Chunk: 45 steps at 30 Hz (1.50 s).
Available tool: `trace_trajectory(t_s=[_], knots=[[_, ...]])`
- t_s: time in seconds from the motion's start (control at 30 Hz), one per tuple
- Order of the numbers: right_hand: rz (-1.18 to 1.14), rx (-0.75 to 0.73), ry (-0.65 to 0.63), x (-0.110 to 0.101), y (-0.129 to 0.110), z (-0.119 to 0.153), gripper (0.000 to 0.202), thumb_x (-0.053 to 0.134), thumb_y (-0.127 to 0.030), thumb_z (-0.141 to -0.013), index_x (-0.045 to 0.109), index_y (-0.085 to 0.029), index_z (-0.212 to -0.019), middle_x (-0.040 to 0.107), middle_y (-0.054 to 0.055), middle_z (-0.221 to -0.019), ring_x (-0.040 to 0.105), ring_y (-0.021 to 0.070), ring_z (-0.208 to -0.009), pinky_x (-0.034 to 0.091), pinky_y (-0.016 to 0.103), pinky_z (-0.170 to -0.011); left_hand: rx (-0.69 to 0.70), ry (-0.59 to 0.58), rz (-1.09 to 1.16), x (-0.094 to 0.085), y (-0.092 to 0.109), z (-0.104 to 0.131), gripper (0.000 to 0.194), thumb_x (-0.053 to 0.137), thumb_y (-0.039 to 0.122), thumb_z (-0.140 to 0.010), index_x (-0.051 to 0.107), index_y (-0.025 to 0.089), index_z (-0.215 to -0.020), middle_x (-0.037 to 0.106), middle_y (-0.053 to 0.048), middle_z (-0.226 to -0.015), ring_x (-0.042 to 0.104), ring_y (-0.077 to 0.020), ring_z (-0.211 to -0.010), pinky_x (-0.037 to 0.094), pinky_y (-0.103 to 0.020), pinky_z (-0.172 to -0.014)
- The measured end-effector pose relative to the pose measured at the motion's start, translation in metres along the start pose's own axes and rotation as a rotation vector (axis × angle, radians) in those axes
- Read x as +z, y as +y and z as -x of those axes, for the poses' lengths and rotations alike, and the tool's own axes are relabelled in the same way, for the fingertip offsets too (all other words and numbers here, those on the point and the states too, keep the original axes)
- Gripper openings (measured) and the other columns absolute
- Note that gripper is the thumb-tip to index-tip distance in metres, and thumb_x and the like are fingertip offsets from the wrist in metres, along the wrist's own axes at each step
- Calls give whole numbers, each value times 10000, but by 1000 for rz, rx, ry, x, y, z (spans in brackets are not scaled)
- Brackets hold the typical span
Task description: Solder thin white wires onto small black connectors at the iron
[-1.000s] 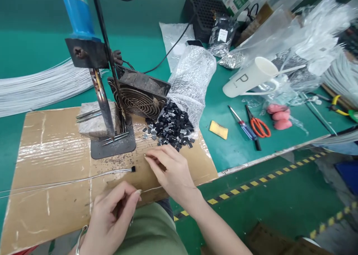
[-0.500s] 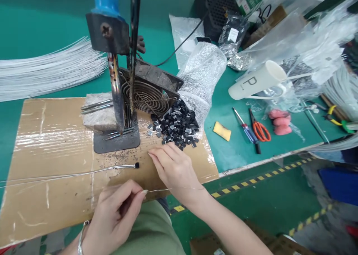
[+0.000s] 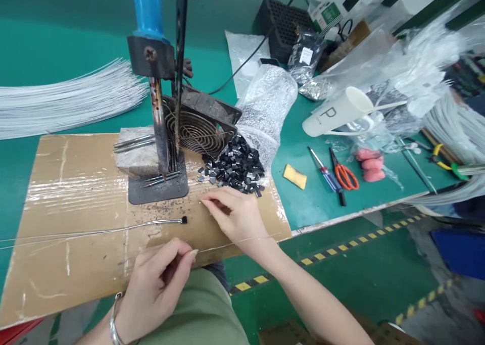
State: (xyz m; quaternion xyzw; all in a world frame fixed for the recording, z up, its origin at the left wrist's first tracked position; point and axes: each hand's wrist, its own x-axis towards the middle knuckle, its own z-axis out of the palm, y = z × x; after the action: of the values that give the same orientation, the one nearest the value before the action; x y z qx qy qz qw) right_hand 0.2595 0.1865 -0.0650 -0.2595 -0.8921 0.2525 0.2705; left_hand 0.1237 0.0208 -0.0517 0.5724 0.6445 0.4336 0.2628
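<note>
My left hand [image 3: 162,279] pinches a thin wire [image 3: 215,247] between thumb and forefinger, low over the cardboard [image 3: 87,254]. The wire runs right, toward my right wrist. My right hand [image 3: 237,216] has thumb and forefinger pressed together just below a pile of small black connectors [image 3: 238,165]; whatever the tips hold is too small to make out. On the cardboard lies a pair of wires with a black connector [image 3: 184,219] at its end. Behind it, a blue-handled soldering iron [image 3: 148,11] points down at a dark metal plate [image 3: 159,193].
A fan [image 3: 200,128] stands behind the iron. White wires [image 3: 68,100] lie at the left. To the right are a yellow sponge [image 3: 294,176], a screwdriver [image 3: 324,170], orange-handled scissors [image 3: 346,177] and a white cup [image 3: 337,111]. A bubble-wrap bag [image 3: 267,102] adjoins the pile.
The view has shifted slightly. My right hand's thumb and forefinger still meet at the tips, with a wider gap behind them. My left hand keeps its pinch on the wire.
</note>
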Motion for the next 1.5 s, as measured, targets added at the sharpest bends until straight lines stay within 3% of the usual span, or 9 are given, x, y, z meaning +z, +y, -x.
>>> trace_trajectory(t_s=[0.17,0.27,0.43,0.63,0.8,0.97,1.17,1.3,1.5], knots=[[-138,48,-22,-7,0,-1,133,690,-107,-995,794,-187,-975,817,40,-939,780,162,-841,643,263,-792,-6,-4,17,-2,0,0,223,514,142,-1056,570,222,-855,481,98,-609,460,-71,-479,366,-184,-493],[9,-100,-64,-10,-1,-4,160,660,-99,-1015,783,-170,-940,818,61,-926,763,187,-813,643,306,-785,-7,-7,28,-2,0,1,210,517,141,-1055,575,222,-870,489,97,-616,471,-71,-487,376,-184,-502],[355,-401,-337,-26,-6,-19,168,620,-25,-999,742,-112,-922,762,89,-849,702,231,-800,612,337,-699,-1,-8,45,-2,-1,0,210,510,129,-1050,578,218,-873,488,92,-607,458,-74,-478,364,-195,-480],[450,-523,-557,-30,-6,-29,195,533,-41,-1036,681,-133,-949,731,131,-905,692,261,-897,583,336,-637,-10,4,58,-1,-1,-1,202,511,115,-1044,579,221,-887,491,90,-611,451,-78,-482,354,-205,-476],[439,-497,-506,-23,3,-29,215,534,-31,-1033,704,-131,-946,744,106,-858,706,241,-863,595,326,-666,-3,6,58,-1,-2,-1,200,523,120,-1050,576,220,-885,505,86,-623,445,-77,-490,346,-209,-480],[110,-404,-396,-30,21,-31,173,594,-135,-1062,766,-120,-1045,826,86,-974,762,206,-863,635,335,-808,-4,1,65,-2,-2,1,198,521,113,-1047,580,224,-893,519,90,-633,466,-71,-499,362,-194,-496],[140,-380,-490,-28,23,-41,193,615,-164,-1058,782,-145,-962,814,69,-915,759,201,-821,624,321,-753,-13,6,79,-3,-2,2,193,521,117,-1047,577,230,-900,515,92,-631,469,-73,-501,367,-191,-499],[72,-433,-359,-25,16,-42,167,601,-141,-1056,765,-109,-1062,797,113,-1009,721,215,-928,631,341,-849,-36,-9,80,-4,-3,2,202,518,122,-1045,572,233,-885,513,88,-621,460,-82,-497,368,-207,-496],[-126,-347,-414,-51,2,-25,441,646,-205,-1026,588,-214,-589,609,-11,-549,521,144,-512,497,309,-511,-27,-19,111,-6,-4,2,188,518,124,-1043,570,235,-900,506,88,-621,466,-85,-490,366,-213,-489]])
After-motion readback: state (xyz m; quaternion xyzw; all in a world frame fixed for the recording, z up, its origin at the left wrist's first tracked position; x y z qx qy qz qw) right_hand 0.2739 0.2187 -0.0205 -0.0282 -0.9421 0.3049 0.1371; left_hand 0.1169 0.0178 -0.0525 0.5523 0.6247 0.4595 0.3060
